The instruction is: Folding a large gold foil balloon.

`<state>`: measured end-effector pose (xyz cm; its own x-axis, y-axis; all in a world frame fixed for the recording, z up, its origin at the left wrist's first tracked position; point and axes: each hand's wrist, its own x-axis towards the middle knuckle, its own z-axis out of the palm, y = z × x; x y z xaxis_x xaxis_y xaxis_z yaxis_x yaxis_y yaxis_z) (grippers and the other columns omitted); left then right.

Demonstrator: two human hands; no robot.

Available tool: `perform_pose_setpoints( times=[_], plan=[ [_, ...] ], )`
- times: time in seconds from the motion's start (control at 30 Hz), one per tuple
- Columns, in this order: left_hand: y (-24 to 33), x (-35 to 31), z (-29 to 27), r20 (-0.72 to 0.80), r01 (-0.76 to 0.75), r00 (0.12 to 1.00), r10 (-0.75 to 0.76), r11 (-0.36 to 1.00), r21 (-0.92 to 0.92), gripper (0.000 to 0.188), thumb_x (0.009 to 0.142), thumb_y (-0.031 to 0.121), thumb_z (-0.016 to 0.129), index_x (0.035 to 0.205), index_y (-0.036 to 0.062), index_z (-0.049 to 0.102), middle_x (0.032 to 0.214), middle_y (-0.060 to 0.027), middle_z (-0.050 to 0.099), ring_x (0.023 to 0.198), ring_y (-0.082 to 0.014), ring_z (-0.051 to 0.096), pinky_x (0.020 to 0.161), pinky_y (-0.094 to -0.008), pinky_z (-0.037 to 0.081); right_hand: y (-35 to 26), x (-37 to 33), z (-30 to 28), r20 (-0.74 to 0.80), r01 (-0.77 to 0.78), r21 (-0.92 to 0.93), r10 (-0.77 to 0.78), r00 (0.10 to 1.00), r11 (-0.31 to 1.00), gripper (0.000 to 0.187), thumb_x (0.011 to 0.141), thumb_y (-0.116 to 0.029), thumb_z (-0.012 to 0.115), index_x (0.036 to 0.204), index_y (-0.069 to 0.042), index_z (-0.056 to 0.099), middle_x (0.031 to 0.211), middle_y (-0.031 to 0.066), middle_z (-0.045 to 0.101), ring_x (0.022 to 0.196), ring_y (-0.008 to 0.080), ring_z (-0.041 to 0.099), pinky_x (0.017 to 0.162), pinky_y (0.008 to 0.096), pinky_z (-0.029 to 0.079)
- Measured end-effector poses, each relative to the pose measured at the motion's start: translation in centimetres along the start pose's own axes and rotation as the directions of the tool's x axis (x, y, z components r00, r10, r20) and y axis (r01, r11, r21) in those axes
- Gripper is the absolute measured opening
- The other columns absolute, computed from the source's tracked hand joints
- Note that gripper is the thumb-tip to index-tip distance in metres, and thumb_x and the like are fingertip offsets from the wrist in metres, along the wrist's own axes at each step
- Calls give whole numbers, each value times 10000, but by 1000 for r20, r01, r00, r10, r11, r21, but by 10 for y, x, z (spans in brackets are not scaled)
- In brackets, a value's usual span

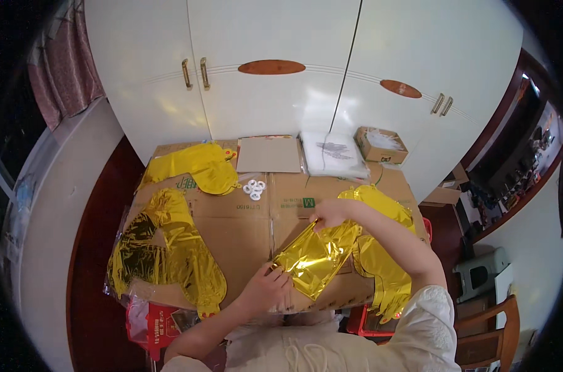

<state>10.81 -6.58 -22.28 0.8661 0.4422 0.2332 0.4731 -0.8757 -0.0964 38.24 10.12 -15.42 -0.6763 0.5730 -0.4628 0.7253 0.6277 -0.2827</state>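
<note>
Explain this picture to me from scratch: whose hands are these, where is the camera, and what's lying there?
No machine here: these are a person's bare hands. The single picture looks down from the left of two wide fisheye cameras worn on their head, which is why straight edges bend near the rim.

The right hand grips the far end of a flat gold foil piece; the left hand touches its near-left edge.

On the cardboard surface lie more gold foil shapes to both sides, white rings, a flat board, stacked plastic and a small box.
</note>
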Motion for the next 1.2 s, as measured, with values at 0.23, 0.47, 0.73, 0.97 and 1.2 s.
perform_pose_setpoints(
  times=[0.23, 0.47, 0.73, 0.97, 1.2],
  plan=[
    [-29, 18, 19, -179, 2, 984, 2, 1000, 18, 257, 819, 241, 577, 997, 82, 671, 1088, -58, 653, 1103, -197, 580, 1027, -445, 379, 13, -1, -17, 91, -154, -7, 154, 984, 988, 408, 851, -366, 668, 1146, -85, 675, 1034, 187, 686, 984, 366, 639, 843, 445, 493],
    [-61, 49, 23, -298, 33, 954, -40, 999, -29, 275, 828, 220, 621, 1020, 32, 677, 1110, -101, 660, 1113, -231, 593, 1009, -462, 406, 33, -56, 77, 9, -477, 611, 597, 802, 632, 432, 866, -350, 695, 1214, -98, 647, 957, 151, 689, 852, 264, 636, 776, 357, 491],
    [-51, 58, 37, -93, 111, 986, -138, 963, -247, 528, 895, 314, 586, 1314, 1, 514, 1388, -176, 498, 1322, -327, 438, 1107, -504, 309, -71, -78, 180, 222, 33, 942, 694, 685, -334, 309, 941, -282, 648, 1110, -25, 623, 895, 55, 655, 772, 143, 598, 664, 304, 500],
    [-53, 55, 44, 59, 111, 993, -103, 978, -176, 577, 923, 347, 530, 1400, 33, 445, 1472, -171, 418, 1394, -341, 346, 1141, -552, 226, -93, -87, 192, 160, -46, 982, 681, 714, -182, 316, 979, -316, 577, 1136, -43, 602, 897, 71, 658, 771, 156, 625, 660, 318, 523],
    [-53, 53, 40, 96, 123, 990, -107, 976, -182, 608, 920, 341, 536, 1431, 41, 400, 1499, -160, 385, 1410, -330, 325, 1145, -550, 225, -51, -105, 96, -534, -134, 475, 406, 742, 869, 387, 938, -260, 574, 1258, -42, 562, 1122, 168, 659, 992, 372, 634, 828, 419, 528]
  ],
)
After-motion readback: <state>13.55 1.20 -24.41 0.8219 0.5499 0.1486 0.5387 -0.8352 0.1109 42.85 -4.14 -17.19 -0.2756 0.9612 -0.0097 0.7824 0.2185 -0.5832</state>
